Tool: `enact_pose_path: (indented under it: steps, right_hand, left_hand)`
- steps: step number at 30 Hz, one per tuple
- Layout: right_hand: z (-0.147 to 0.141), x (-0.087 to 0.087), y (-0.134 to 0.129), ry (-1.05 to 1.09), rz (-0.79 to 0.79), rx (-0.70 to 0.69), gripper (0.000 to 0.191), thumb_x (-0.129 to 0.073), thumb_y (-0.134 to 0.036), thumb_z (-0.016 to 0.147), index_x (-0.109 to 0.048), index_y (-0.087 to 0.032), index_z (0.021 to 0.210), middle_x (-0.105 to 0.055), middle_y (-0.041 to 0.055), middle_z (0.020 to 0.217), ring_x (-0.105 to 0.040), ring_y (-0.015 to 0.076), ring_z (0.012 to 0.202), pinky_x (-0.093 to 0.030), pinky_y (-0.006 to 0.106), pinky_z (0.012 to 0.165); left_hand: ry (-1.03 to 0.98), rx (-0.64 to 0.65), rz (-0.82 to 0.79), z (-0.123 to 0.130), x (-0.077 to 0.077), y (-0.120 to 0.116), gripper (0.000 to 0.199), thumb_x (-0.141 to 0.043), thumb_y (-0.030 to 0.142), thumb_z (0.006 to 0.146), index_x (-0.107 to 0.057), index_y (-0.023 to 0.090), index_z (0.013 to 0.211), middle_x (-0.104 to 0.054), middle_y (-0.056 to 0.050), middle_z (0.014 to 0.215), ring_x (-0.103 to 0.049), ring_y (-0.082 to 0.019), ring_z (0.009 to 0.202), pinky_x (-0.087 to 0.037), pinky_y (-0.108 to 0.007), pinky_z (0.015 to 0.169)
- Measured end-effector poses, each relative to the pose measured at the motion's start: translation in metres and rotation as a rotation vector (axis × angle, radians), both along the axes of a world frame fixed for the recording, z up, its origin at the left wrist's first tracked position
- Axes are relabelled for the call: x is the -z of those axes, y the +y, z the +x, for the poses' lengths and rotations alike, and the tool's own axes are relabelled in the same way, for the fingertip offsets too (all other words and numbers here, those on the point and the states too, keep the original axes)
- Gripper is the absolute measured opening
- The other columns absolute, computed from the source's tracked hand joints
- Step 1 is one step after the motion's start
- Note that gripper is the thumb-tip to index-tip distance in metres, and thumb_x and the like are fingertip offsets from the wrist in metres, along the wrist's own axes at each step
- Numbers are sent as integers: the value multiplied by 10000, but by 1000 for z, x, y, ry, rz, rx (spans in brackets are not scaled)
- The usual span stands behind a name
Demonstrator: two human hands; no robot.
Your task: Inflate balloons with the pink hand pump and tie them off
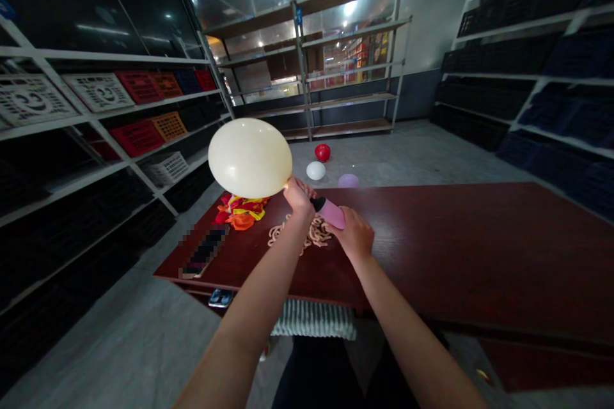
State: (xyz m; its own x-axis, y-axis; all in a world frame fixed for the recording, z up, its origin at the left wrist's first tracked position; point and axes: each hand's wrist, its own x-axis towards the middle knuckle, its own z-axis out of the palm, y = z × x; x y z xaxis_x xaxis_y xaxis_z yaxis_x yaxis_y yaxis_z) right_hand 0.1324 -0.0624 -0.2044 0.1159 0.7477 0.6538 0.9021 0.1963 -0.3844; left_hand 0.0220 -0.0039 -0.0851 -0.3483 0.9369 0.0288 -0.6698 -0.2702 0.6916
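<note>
My left hand (300,197) is closed round the neck of an inflated cream balloon (249,156), which stands out to the left above the table. Pink with a black end, a hand-held balloon pump (332,213) sits in my right hand (355,233), its fingers wrapped about the body. The black end points at my left hand; whether it sits inside the balloon's neck is hidden by the fingers. Below both hands lies a heap of beige, worm-like curled pieces (319,233) on the dark red table (455,249).
Red, yellow and orange fabric-like pieces (242,212) lie at the table's left, near a blurred dark flat object (206,252). Beyond the table, a red balloon (323,153), white balloon (315,170) and purple balloon (348,180) rest on the floor. Shelves (307,102) stand around.
</note>
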Motion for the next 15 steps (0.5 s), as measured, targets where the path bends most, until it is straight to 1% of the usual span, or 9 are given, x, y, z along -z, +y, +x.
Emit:
enact_pose_path:
  steps: [4,7,11,13,15]
  right_hand:
    - [2,-2,3,-8,-4,14,402,-665,-408,821,-578,-208,1158,-696,95,1003,-634,250,895,-405,324,718]
    - [0,-3,4,-68,-31,16,392,-670,-409,820,-587,-213,1148,-698,90,986,-629,252,881,-395,330,717]
    - [-6,-5,4,-167,-58,-31,359,-664,-378,836,-599,-221,1152,-702,99,1030,-623,250,892,-385,336,742]
    - [-7,-7,3,-210,-58,-56,349,-650,-348,851,-597,-222,1172,-698,106,1079,-620,247,904,-379,336,753]
    - [-3,-10,3,-247,-60,-76,360,-652,-324,852,-590,-227,1193,-697,104,1091,-615,247,912,-373,338,759]
  left_hand:
    - [-15,-22,-38,1,2,3,382,-469,223,878,-239,219,573,-214,77,399,-227,-86,295,-215,-242,357]
    - [-49,-75,-81,-8,5,6,372,-482,168,852,-229,212,583,-204,78,415,-219,-79,308,-210,-233,372]
    - [-90,-141,-127,-30,12,8,353,-456,123,844,-211,201,602,-193,71,433,-220,-78,325,-196,-223,391]
    - [-109,-168,-144,-44,12,7,347,-454,129,838,-202,201,611,-192,70,445,-212,-76,333,-195,-225,398]
    - [-126,-187,-159,-58,8,6,335,-442,125,824,-192,202,614,-190,69,452,-205,-77,339,-203,-231,407]
